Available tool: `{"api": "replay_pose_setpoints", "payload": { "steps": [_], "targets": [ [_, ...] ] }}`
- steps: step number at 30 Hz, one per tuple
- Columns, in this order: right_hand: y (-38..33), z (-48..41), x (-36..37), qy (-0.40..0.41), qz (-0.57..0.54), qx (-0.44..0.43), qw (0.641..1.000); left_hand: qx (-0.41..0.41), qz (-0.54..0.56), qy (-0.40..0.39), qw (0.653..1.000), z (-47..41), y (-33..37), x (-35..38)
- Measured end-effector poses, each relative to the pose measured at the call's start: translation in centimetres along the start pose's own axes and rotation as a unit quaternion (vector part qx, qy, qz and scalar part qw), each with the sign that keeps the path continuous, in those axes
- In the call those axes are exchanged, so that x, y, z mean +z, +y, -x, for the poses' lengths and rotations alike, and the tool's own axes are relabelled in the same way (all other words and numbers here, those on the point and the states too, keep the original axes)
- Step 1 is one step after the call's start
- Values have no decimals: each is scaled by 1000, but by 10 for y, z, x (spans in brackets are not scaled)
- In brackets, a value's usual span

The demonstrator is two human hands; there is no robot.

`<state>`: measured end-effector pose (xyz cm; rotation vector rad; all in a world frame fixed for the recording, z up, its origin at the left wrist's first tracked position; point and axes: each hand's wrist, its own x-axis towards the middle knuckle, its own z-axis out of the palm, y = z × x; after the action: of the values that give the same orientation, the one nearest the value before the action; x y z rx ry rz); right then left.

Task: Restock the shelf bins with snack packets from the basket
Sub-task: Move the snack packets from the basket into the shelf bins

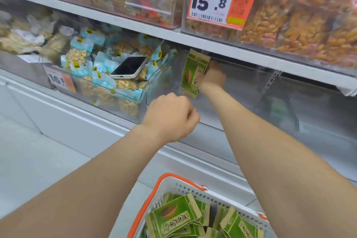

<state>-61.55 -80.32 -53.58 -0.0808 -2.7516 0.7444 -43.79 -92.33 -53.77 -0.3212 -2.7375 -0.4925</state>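
Green in my right hand: the packet at centre frame is leaf green with a tan kraft top edge, a brown round emblem and dark characters on a pale patch. The same green and tan shows at the bottom of the frame on the loose packets, which sit in a white basket dotted with small holes and trimmed with an orange rim. Left of centre, the phone has a black screen and a white case. Under it are pale blue packets with yellow-and-black marks. Top centre, the price tag is orange with a white panel, black digits, a black barcode and a lime strip. At the upper right the snacks are golden orange.
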Motion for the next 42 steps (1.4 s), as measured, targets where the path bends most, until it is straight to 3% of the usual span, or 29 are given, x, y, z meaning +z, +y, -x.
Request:
{"api": "replay_pose_setpoints", "payload": {
  "steps": [6,15,21,27,42],
  "targets": [
    [-11,-20,17,48,-17,-62,997,33,-24,1,999,0,-3,7],
    [-13,-18,10,54,12,-10,998,32,-106,-11,994,-2,3,11],
    [-14,-14,12,29,-33,51,998,26,-105,-35,994,-3,5,8],
    [-16,-16,15,23,-16,33,999,1,-62,-49,997,1,11,1],
    [-7,-36,13,3,-14,52,999,-8,-95,-41,995,8,9,1]
  ]
}}
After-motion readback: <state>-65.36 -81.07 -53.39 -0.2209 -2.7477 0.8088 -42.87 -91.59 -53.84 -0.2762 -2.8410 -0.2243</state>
